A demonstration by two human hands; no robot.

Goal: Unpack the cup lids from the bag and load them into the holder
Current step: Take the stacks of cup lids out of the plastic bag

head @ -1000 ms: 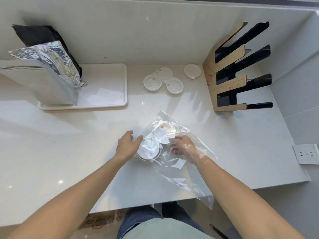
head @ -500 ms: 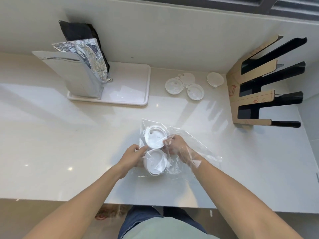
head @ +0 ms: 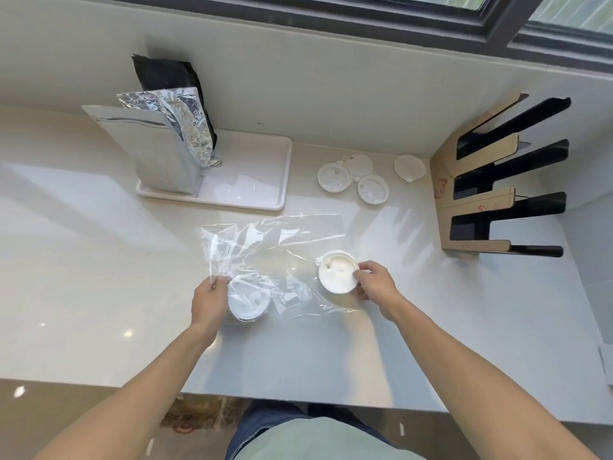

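The right hand (head: pixel 373 285) grips a stack of white lids (head: pixel 337 275) by its right edge, thumb on top and fingers curled under; the stack is out of the bag, at the bag's right end and just above the table (head: pixel 99 260), though whether it touches the surface is hard to tell. The left hand (head: pixel 209 300) pinches the clear bag (head: pixel 275 247) at its near left corner, fingers closed on the plastic. The bag lies flat and crumpled between the two hands, spreading away toward the tray. A second stack of lids (head: pixel 247 300) sits inside the bag, right beside the left hand and under the film.

The holder (head: pixel 474 194), tan board with black slots, stands at the right against the wall, well apart from both hands. Near its left side lie four loose lids (head: pixel 333 177) on the table, three clustered and one closer to the holder.

At the back left a white tray (head: pixel 252 180) carries a silver foil pouch (head: pixel 159 151), open at the top, with a black pouch (head: pixel 166 74) behind it. A dark window frame (head: pixel 365 14) runs along the top.
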